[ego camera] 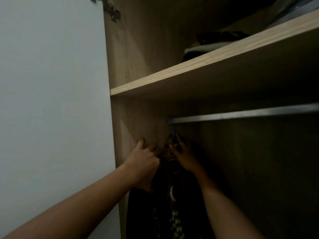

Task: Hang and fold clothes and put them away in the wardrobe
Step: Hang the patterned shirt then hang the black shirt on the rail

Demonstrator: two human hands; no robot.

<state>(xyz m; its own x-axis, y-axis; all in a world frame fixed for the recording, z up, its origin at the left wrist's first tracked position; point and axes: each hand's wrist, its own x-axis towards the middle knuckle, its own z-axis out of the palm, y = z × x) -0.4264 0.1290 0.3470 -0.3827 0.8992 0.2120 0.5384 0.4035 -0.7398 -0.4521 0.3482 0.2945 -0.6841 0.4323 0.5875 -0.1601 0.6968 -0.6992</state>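
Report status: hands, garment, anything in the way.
Left hand grips garment top; right hand at hanger neck, grip too dark to tell. Garment hanging at rail's left end; no obstruction seen.

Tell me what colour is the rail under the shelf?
Silvery grey; the rail shows best in the head view.

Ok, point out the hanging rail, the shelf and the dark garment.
hanging rail (241, 114), head view, middle of the bar.
shelf (207, 58), head view, front edge.
dark garment (146, 213), head view, lower cloth.
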